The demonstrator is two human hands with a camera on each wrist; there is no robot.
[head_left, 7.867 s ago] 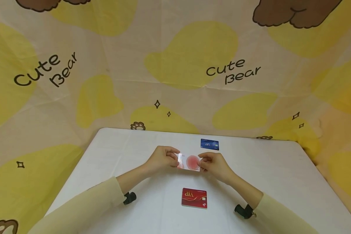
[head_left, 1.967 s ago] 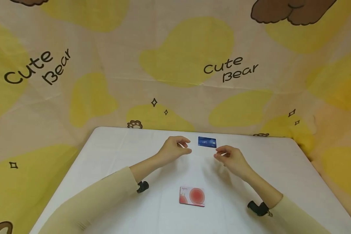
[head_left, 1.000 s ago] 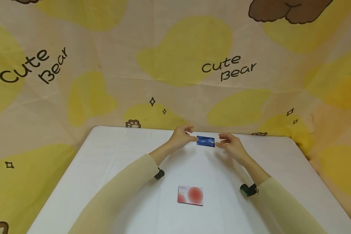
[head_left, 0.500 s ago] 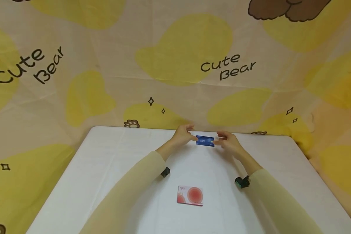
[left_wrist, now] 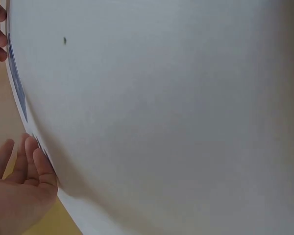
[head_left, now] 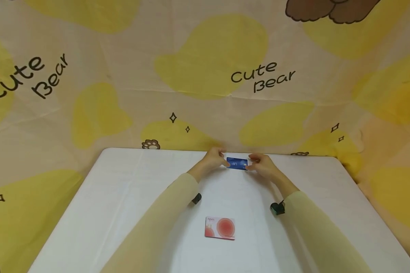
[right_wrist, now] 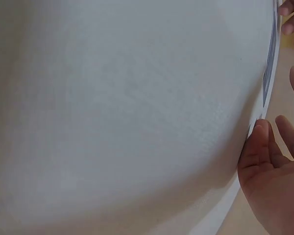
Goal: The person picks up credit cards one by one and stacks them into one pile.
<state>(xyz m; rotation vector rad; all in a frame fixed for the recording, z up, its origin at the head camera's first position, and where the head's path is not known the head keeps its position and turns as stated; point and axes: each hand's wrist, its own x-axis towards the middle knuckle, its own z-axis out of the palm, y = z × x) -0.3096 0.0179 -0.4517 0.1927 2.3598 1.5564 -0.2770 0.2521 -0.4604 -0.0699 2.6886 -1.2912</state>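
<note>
In the head view, a blue card (head_left: 237, 163) printed "VIP" lies near the far edge of the white table, between my two hands. My left hand (head_left: 214, 159) is at its left end, the thumb tip overlapping the card's edge. At the opposite end is my right hand (head_left: 263, 166), its thumb right by the card's corner. Both wrist views show the thumbs held apart from the fingers: the left hand (left_wrist: 27, 181) and right hand (right_wrist: 269, 161) have fingertips low by the table surface, beside the card's ends. A pink-and-white card (head_left: 220, 228) with red circles lies closer to me.
The white table (head_left: 123, 212) has rounded far corners and ends at a hanging cloth (head_left: 198, 76) with yellow patches and "Cute Bear" lettering. Small black devices hang at both wrists, the left device (head_left: 196, 198) and the right device (head_left: 278, 208).
Both hands earlier held the pink-and-white card; it now lies where the red card was, covering it. The hands have moved away to the blue card's two ends.
</note>
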